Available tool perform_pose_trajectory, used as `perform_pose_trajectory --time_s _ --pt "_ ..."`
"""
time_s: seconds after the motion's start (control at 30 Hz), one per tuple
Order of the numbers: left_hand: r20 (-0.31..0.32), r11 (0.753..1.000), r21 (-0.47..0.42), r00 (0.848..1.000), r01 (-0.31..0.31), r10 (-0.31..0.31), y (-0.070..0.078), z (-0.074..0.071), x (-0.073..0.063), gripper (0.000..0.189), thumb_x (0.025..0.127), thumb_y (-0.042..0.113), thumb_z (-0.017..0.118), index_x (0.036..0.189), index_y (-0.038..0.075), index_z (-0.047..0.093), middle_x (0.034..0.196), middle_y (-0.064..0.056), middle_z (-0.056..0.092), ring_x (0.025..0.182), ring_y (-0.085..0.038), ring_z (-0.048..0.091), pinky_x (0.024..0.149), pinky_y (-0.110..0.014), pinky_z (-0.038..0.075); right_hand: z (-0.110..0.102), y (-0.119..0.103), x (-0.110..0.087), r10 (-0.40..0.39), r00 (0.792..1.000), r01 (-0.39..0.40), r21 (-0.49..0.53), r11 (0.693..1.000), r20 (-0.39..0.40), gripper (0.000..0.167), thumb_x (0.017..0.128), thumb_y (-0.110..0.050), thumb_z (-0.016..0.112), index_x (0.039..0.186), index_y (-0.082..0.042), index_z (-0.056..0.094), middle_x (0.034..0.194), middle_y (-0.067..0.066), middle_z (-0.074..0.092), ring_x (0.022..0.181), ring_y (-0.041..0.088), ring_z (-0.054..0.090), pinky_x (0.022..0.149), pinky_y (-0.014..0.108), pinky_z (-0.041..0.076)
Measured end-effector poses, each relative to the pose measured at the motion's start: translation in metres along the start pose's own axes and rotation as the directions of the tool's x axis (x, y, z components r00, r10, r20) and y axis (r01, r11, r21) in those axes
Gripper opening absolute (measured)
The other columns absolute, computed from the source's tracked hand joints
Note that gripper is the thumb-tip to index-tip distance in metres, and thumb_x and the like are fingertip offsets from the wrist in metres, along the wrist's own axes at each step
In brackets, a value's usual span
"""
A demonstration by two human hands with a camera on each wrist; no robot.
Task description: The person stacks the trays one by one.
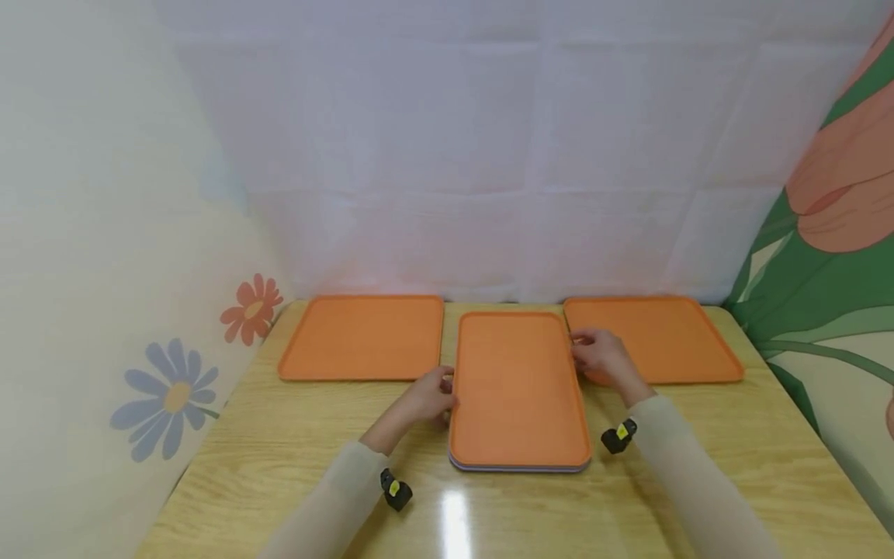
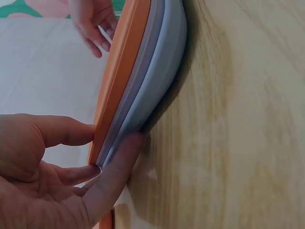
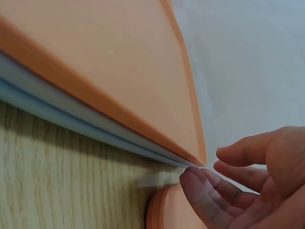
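Note:
A stack of trays lies in the middle of the table, its long side pointing away from me. An orange tray [image 1: 517, 388] is on top, with a lavender tray [image 2: 144, 52] and a light blue tray [image 2: 167, 59] under it. At the stack's left edge my left hand [image 1: 431, 394] pinches the rims, one finger against the orange side and another low by the blue one. My right hand [image 1: 602, 353] is at the far right edge. Its fingers are loosely bent, the upper ones apart from the rim; a lower fingertip meets or nearly meets the bottom edge.
Another orange tray [image 1: 366, 338] lies at the back left of the wooden table [image 1: 335, 435], and one more orange tray [image 1: 663, 341] at the back right, partly behind my right hand. A white cloth [image 1: 419, 155] hangs behind the table. Walls with painted flowers flank both sides.

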State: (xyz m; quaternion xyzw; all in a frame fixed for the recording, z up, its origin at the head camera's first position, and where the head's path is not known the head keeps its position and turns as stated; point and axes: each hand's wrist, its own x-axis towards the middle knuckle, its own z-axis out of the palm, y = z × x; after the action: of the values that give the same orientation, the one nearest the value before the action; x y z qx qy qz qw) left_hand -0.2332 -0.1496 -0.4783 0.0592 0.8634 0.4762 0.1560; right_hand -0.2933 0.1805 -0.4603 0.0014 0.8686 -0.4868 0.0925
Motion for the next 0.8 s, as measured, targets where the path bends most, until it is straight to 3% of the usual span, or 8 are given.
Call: perform_pose_trajectory --time_s 0.1,0.23,0.37,0.5,0.8 --pt "0.03 0.99 -0.132 0.999 0.04 -0.036 -0.003 0.001 -0.002 0.064 0.085 -0.008 0.062 0.145 -0.011 0.038 0.111 -0.023 0.06 0.093 -0.028 0.062 0.065 -0.045 0.062 -0.011 0.002 -0.006 0.033 0.999 -0.036 0.085 0.996 0.03 0.049 0.095 -0.003 0.051 0.14 0.015 0.046 0.128 0.036 0.057 0.083 0.022 0.069 0.074 0.033 0.061" --pt "0.072 0.958 -0.267 0.993 0.108 -0.092 -0.005 0.002 -0.005 0.067 0.088 -0.007 0.06 0.149 -0.005 0.034 0.124 -0.025 0.053 0.098 -0.03 0.06 0.066 -0.049 0.062 -0.028 0.008 -0.012 0.071 0.996 -0.079 0.158 0.984 0.052 0.052 0.1 -0.005 0.048 0.146 0.016 0.035 0.14 0.039 0.047 0.098 0.029 0.069 0.084 0.037 0.061" --pt "0.085 0.942 -0.312 0.991 0.122 -0.1 -0.005 0.001 -0.007 0.068 0.088 -0.007 0.06 0.151 -0.005 0.032 0.129 -0.027 0.051 0.097 -0.03 0.061 0.066 -0.049 0.062 -0.044 0.015 -0.019 0.129 0.991 -0.135 0.227 0.965 0.041 0.055 0.103 -0.007 0.047 0.151 0.014 0.029 0.144 0.039 0.042 0.104 0.027 0.067 0.088 0.037 0.059" --pt "0.094 0.934 -0.334 0.991 0.124 -0.098 -0.006 0.0 -0.008 0.069 0.088 -0.007 0.061 0.15 -0.005 0.031 0.13 -0.028 0.051 0.095 -0.03 0.062 0.066 -0.048 0.062 -0.06 0.023 -0.027 0.176 0.984 -0.175 0.268 0.947 0.02 0.059 0.104 -0.009 0.047 0.153 0.013 0.024 0.148 0.039 0.038 0.099 0.02 0.068 0.089 0.036 0.059" --pt "0.102 0.928 -0.347 0.989 0.135 -0.106 -0.012 -0.001 -0.004 0.069 0.088 -0.005 0.061 0.15 -0.002 0.031 0.13 -0.027 0.05 0.096 -0.029 0.061 0.066 -0.047 0.062 -0.093 0.046 -0.043 0.209 0.978 -0.195 0.289 0.937 -0.019 0.064 0.107 -0.017 0.043 0.154 0.015 0.014 0.153 0.038 0.029 0.092 0.008 0.064 0.09 0.033 0.058"
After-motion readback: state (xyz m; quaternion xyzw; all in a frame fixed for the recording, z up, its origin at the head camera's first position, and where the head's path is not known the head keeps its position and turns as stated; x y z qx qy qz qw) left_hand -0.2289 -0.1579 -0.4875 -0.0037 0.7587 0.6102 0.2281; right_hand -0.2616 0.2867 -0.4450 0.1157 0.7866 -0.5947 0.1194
